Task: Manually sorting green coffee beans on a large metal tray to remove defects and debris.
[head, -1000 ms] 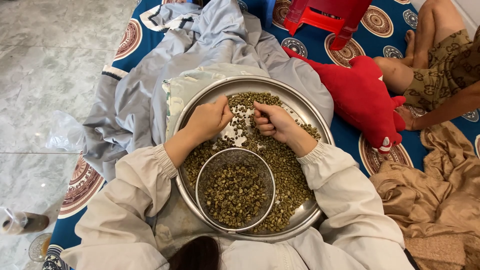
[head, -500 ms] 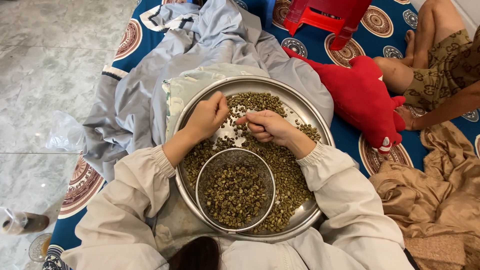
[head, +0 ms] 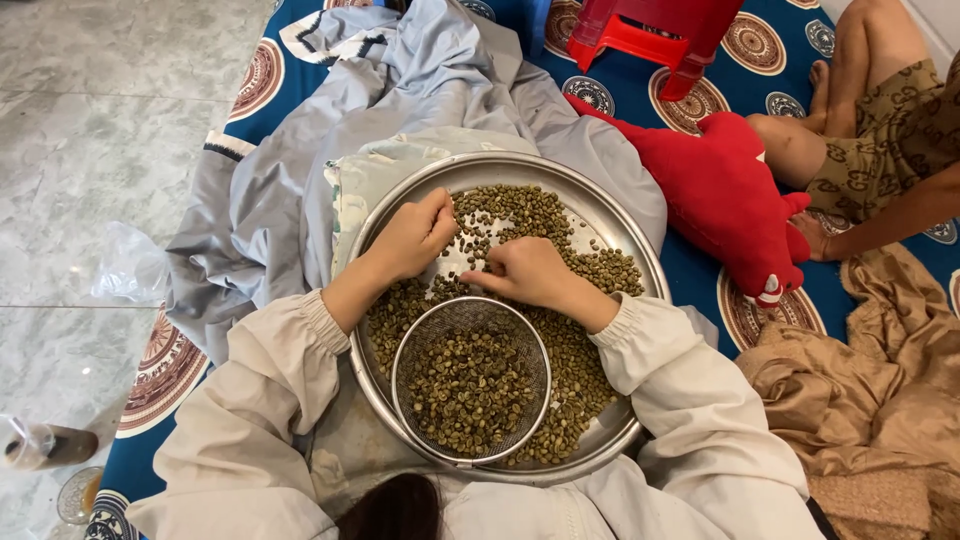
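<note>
Since a moment ago the right hand [head: 528, 272] has uncurled and slid left, fingers now narrow, pinching among green beans [head: 560, 225]. The left hand [head: 412, 236] hovers, fingers loosely cupped. One round metal tray [head: 610, 215] holds one mesh sieve [head: 470, 378]; a red cushion [head: 725, 195] lies nearby.

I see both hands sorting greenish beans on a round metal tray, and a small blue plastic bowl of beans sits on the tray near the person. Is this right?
Not quite. The head view shows both hands, left and right, on the greenish beans in the round metal tray, but the small container is a round metal mesh sieve, not a blue plastic bowl.
</note>
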